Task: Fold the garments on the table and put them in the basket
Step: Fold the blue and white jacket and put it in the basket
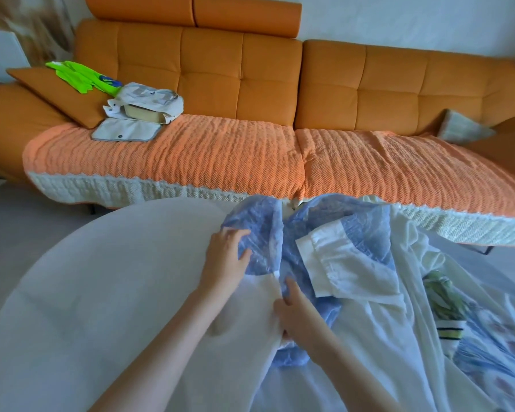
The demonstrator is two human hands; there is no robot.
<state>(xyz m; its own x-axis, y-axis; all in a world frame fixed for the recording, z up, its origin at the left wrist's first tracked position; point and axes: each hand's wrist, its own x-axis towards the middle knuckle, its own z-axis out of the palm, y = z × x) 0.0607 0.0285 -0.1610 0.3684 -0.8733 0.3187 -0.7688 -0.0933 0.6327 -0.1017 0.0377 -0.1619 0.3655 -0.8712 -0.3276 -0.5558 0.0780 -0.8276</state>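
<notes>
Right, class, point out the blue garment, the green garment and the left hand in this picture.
blue garment (354,224): head view, on its crumpled far part.
green garment (78,75): head view, on its middle.
left hand (225,257): head view, on the back of the hand.

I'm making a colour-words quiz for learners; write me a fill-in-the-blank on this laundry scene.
The left hand and right hand grip a crinkled garment coloured ___.
The table under it is ___.
The basket sits on the ___ sofa.
The neon garment behind the basket is ___.
Missing words: blue; white; orange; green.
</notes>
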